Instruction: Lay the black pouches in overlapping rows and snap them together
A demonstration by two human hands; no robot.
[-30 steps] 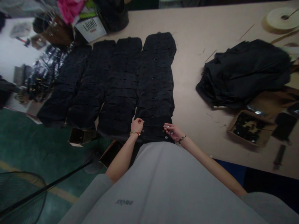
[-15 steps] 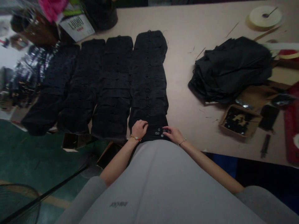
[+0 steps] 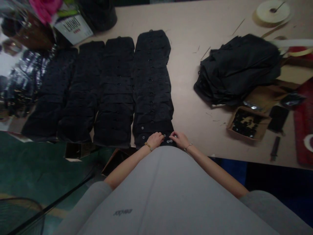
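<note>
My left hand (image 3: 156, 140) rests on the nearest piece in the rightmost row of overlapping black fabric pieces (image 3: 153, 88). Its fingers are closed, with their tips beside a small shiny round fastener (image 3: 164, 135). Just to the right, my right hand (image 3: 180, 139) is closed in a pinch at the fabric's edge; whatever lies between its fingertips is too small to make out. A couple of loose round fasteners (image 3: 169, 141) lie between the hands. To the left of my left hand, two more round metal pieces (image 3: 142, 128) show on the black fabric.
More rows of black pieces (image 3: 114, 94) cover the table's left side. On the right are a heap of black fabric (image 3: 239, 70), a small cardboard box (image 3: 259, 132) of dark parts, a black phone-like object (image 3: 279, 119) and a tape roll (image 3: 272, 12). A white-fronted carton (image 3: 73, 29) stands back left.
My left hand has moved right along the fabric, closer to my right hand, uncovering two round metal pieces. My right hand stays at the fabric's right edge. The view has shifted slightly.
</note>
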